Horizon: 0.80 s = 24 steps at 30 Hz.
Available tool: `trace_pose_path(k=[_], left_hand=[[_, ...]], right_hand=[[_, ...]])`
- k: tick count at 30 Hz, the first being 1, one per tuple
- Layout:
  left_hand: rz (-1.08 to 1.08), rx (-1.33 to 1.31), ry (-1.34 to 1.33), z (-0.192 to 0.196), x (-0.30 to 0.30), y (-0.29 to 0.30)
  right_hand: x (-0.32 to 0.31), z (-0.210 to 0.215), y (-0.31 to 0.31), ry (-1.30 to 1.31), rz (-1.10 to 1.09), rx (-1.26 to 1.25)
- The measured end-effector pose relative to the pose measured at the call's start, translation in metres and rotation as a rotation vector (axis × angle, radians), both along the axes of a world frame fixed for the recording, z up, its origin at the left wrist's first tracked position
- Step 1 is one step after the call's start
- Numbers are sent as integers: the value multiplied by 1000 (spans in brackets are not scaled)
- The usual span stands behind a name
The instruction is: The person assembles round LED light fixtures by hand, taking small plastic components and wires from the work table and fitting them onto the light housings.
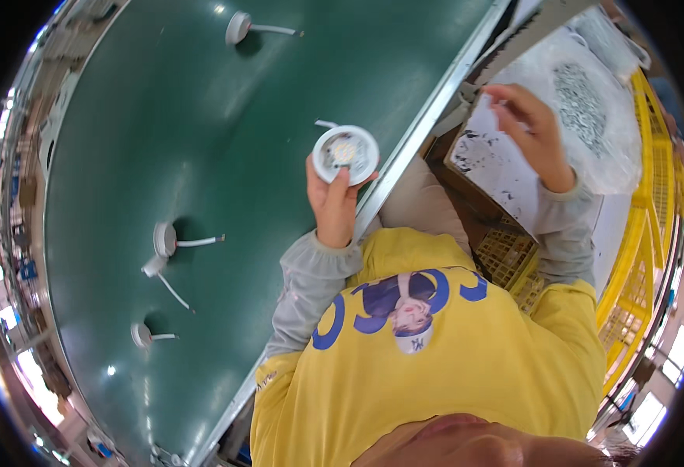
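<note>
My left hand (332, 204) grips a round white LED light (346, 155) above the green belt, thumb on its face. Yellowish LEDs show in the middle of the light, and a short white cable (326, 124) sticks out behind it. On the right, my right hand (534, 128) is raised above a white work surface (505, 167) strewn with small dark bits. Its fingers are bent and the tips come close together; whatever they may hold is too small to make out. Beside this hand lies a clear plastic bag (618, 152) with many small silvery metal parts (579, 101).
Several white round lights with cables rest on the green conveyor belt (240, 194), including one at the far end (238, 28) and one at lower left (141, 335). A metal rail (427, 117) edges the belt. Yellow plastic crates (630, 288) stand at right.
</note>
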<state>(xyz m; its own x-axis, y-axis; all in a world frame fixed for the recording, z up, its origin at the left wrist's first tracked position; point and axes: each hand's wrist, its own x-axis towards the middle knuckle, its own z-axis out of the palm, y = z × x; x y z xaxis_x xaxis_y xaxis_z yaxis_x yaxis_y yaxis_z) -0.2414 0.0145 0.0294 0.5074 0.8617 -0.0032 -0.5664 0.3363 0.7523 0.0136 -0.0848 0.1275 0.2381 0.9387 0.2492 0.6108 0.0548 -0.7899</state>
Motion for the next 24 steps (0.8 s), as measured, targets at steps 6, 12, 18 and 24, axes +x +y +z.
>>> trace_pose_path(k=[6,12,18,24], left_hand=[[-85,-46,-110,-5,-1,3],[-161,-78,-195,-8,-4,1],[-205,-72,-178,-8,-5,3],[-189,-100,-195,-4,-2,2]], right_hand=[[123,-5,-52,-510,-444,69],[234,-47,-107,-508,-582,-297],[252,-58,-107,-777,-573,-559],[246,-50,-107,-704,-694,-400]])
